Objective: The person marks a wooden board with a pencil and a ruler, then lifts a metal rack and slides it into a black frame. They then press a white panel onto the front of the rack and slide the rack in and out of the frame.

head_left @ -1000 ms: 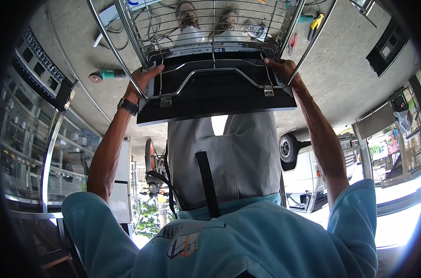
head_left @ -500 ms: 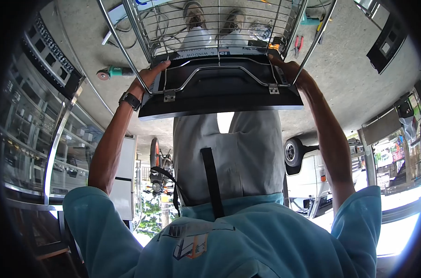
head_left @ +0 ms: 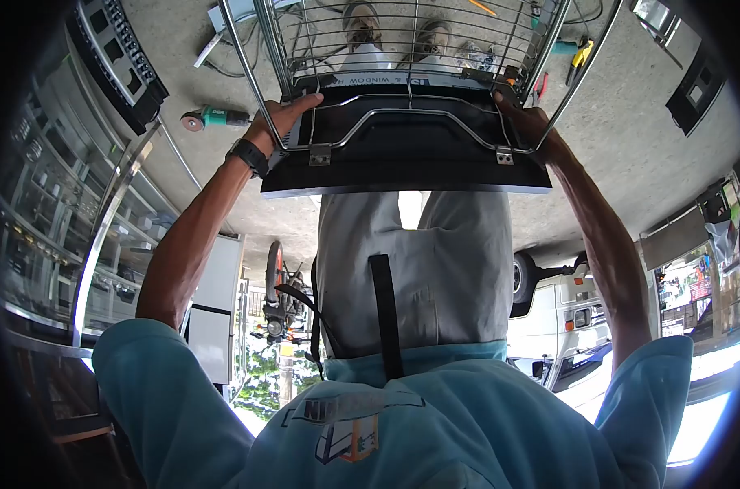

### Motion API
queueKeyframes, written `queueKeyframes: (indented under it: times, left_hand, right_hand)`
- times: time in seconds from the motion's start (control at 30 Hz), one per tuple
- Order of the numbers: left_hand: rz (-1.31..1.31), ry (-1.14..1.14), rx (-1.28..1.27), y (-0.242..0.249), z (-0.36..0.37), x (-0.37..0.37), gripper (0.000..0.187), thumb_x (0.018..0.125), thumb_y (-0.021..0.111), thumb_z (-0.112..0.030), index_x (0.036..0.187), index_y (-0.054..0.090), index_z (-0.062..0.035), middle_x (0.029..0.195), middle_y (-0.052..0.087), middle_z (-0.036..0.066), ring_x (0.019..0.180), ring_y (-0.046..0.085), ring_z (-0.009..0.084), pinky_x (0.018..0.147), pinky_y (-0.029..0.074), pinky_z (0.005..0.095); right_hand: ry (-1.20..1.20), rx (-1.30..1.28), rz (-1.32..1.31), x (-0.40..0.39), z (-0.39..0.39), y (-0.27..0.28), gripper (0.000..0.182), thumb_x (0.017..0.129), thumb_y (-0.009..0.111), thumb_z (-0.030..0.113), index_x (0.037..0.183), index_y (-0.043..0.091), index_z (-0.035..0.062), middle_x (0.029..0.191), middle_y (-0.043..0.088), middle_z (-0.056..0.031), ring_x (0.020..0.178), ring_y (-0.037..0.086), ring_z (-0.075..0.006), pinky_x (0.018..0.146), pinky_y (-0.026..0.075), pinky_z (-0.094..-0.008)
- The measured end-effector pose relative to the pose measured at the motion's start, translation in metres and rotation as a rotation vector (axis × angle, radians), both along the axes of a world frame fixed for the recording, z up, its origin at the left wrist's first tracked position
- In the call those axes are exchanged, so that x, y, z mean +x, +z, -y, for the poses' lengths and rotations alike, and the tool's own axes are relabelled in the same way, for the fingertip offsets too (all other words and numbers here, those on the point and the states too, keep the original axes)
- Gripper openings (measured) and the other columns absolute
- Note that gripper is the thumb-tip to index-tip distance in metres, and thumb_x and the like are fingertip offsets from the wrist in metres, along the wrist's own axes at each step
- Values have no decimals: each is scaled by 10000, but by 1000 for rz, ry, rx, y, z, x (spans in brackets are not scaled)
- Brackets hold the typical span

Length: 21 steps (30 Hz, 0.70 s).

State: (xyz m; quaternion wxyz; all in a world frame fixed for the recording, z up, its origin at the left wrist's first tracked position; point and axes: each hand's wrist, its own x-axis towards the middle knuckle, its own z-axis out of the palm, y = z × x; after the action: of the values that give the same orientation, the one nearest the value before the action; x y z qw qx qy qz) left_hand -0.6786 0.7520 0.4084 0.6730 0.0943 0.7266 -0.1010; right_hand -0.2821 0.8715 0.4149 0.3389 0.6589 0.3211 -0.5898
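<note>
In front of my legs is a chrome wire basket with a black front panel fixed to its near side. My left hand, a watch on its wrist, grips the panel's left end, thumb on top. At the opposite end my right hand grips the panel, its thumb toward the wire frame. Fingers of both hands are partly hidden behind the panel. A bent chrome rail crosses over the panel, joined to it by small metal brackets. Printed film or tape runs along the panel's far edge.
An angle grinder lies on the concrete floor at left. Yellow-handled pliers and a red-handled tool lie at right. A black frame part rests farther right. Glass cabinets line the left side; a white vehicle stands behind.
The basket and both hands appear slightly farther right and a little higher in view, along with the floor and tools. Both hands keep their hold on the panel.
</note>
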Motion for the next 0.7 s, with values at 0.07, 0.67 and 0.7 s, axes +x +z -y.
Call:
queueKeyframes:
  times: [0.07, 0.67, 0.7]
  left_hand:
    - [-20, 28, 62, 9, -5, 4, 687, 599, 717, -587, 889, 667, 33, 823, 627, 141, 763, 563, 166, 715, 435, 270]
    - [296, 606, -16, 5, 32, -22, 580, 785, 648, -419, 1142, 532, 24, 1027, 598, 76, 937, 559, 147, 783, 442, 251]
    - [238, 678, -7, 13, 29, -22, 502, 813, 635, -374, 1121, 547, 12, 1024, 594, 54, 964, 543, 119, 817, 414, 221]
  right_hand:
    - [-14, 22, -2, 2, 5, -5, 694, 732, 526, 680, 667, 629, -3, 534, 519, -64, 555, 510, -127, 507, 389, -311]
    - [-650, -223, -134, 13, -10, 24, 618, 847, 502, 510, 1190, 505, -5, 1006, 619, -144, 853, 609, -169, 735, 491, -261]
    - [-669, -290, -54, 20, -10, 26, 621, 843, 518, 500, 1194, 495, -12, 1018, 614, -144, 855, 607, -171, 738, 489, -266]
